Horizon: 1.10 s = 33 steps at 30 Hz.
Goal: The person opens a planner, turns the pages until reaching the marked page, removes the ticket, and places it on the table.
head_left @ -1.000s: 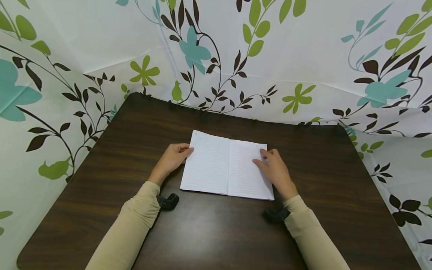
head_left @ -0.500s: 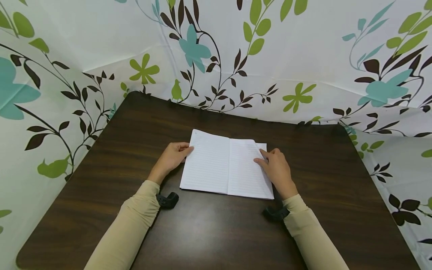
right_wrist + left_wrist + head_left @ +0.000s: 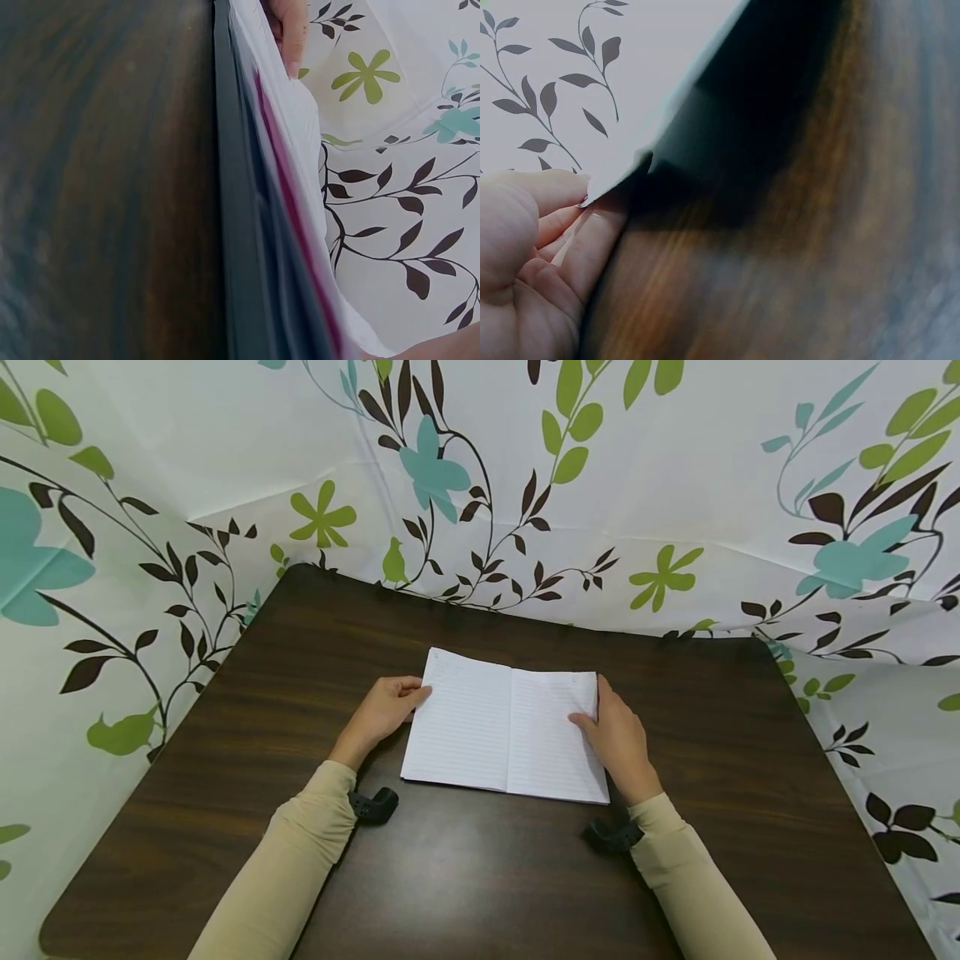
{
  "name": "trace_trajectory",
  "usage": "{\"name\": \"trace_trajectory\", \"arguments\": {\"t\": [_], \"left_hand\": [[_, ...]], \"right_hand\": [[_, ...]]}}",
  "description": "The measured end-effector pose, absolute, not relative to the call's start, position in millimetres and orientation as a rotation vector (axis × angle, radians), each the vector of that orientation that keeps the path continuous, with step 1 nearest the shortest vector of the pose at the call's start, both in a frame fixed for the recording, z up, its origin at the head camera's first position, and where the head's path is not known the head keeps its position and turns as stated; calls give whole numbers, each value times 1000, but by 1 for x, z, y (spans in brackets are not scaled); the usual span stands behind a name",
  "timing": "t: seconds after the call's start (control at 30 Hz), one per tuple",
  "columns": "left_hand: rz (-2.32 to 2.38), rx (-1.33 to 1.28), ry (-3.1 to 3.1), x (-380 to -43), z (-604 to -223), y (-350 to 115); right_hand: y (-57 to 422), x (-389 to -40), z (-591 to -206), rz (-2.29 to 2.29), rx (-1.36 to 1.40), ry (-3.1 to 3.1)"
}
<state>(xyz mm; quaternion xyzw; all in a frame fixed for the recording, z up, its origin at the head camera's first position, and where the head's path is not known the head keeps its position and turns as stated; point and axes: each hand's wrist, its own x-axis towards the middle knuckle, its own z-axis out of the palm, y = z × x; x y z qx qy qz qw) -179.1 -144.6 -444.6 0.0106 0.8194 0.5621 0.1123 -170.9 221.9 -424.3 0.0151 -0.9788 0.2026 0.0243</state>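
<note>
An open notebook (image 3: pixel 465 727) with white lined pages lies in front of me on the dark table. My left hand (image 3: pixel 382 710) grips its left edge, thumb on top of the page and fingers beneath; the left wrist view shows the same pinch from the side of the left hand (image 3: pixel 547 232). At the other side, my right hand (image 3: pixel 618 739) holds the right-hand page, its thumb on the paper and its fingers around the outer edge. In the right wrist view the dark cover (image 3: pixel 232 225) and a magenta layer (image 3: pixel 292 195) show along the notebook's edge.
The dark wood-grain table (image 3: pixel 225 760) reaches back to a white cloth (image 3: pixel 510 410) printed with leaves, flowers and birds. Black wrist cameras sit on both wrists, just below the notebook's near corners.
The right page's upper corner, curled inward half a second ago with another sheet showing below, now lies out flat. My right fingers have moved from the page's top to its outer edge. Left hand unchanged.
</note>
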Motion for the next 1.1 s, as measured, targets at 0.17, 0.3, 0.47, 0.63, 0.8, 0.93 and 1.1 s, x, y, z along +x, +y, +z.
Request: {"name": "trace_trajectory", "arguments": {"t": [0.17,0.3,0.47,0.63,0.8,0.93,1.1], "left_hand": [[1650,39,2406,-179,-448,-146],[1661,36,2396,-179,-448,-146],[1662,28,2397,-180,-445,-146],[1638,28,2415,-181,-446,-145],[1629,33,2423,-181,-446,-145],[1633,34,2431,-182,-445,-145],[1632,22,2422,-181,-444,-146]], "right_hand": [[219,-168,-424,564,107,-2988],[215,-164,-423,415,259,-2903],[206,-160,-419,312,369,-2801],[200,-154,-416,259,411,-2881],[193,-144,-407,234,507,-2980],[187,-134,-397,213,575,-3010],[181,-121,-384,227,646,-3065]]}}
